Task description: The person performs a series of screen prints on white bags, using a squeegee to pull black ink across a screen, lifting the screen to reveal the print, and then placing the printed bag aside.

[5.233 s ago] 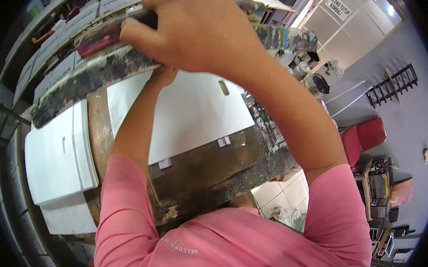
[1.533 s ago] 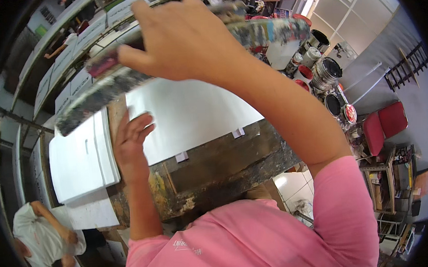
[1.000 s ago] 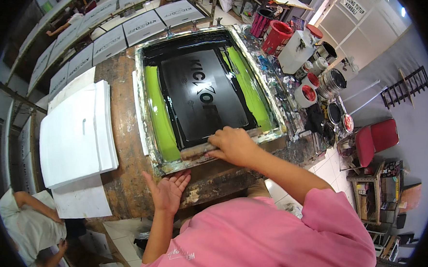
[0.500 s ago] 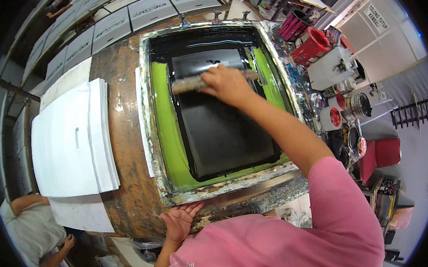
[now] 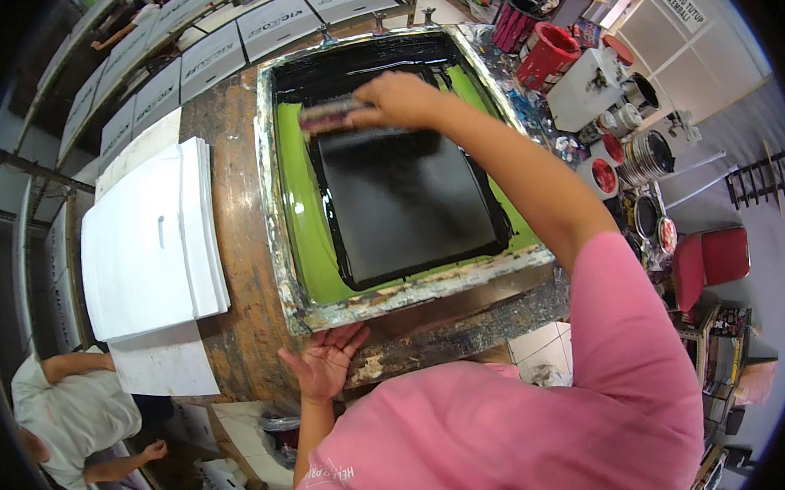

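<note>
A screen printing frame with a worn, paint-crusted rim lies on the wooden table. Its mesh has green margins around a dark rectangle, with wet black ink pooled at the far end. My right hand is closed round a squeegee at the far part of the mesh; hand and forearm hide its right portion. My left hand is open, palm up, with its fingertips at the frame's near edge. Whether they bear the frame's weight I cannot tell.
A stack of white sheets lies left of the frame. Metal clamps stand at its far side. Ink tubs and cans crowd the right edge. Printed boxes fill a far rack. Another person is at lower left.
My right hand and the squeegee have moved farther away across the mesh, toward the far end. My left hand stays open by the near edge. The whole view has shifted slightly.
</note>
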The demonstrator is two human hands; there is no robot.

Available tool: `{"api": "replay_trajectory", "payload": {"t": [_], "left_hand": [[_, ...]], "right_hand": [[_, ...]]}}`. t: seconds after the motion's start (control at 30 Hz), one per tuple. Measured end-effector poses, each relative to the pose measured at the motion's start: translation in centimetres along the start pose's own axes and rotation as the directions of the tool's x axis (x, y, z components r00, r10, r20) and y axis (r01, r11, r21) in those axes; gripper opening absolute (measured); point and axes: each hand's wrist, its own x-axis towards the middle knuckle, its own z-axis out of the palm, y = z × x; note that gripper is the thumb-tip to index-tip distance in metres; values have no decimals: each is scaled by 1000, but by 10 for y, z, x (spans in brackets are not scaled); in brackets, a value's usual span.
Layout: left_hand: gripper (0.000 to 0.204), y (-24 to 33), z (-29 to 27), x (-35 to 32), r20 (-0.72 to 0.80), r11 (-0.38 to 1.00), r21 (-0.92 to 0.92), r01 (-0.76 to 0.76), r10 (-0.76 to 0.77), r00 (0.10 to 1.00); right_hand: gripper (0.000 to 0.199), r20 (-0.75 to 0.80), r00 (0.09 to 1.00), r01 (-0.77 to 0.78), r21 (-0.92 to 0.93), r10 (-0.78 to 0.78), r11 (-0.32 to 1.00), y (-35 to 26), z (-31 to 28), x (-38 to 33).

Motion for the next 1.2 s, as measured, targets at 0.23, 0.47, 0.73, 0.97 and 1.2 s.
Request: {"api": "replay_trajectory", "payload": {"t": [0.23,0.47,0.73,0.97,1.2], "left_hand": [[103,3,2,6,165,1000,2,-4,4,986],[113,83,110,52,319,976,-63,-209,218,922],[93,32,72,86,88,-706,685,181,327,941],[107,8,66,89,-170,-725,607,325,281,944],[70,33,89,133,214,-505,860,67,478,852]], "right_hand": [[45,80,996,-50,15,49,999,-148,-31,-178],[35,-512,853,-93,-334,-98,938,-195,-111,-154],[47,-612,782,-105,-320,-121,942,-188,-172,-107],[57,-532,846,-191,-364,-35,912,-182,-193,-88],[57,-531,847,-199,-364,-27,910,-181,-202,-74]]}}
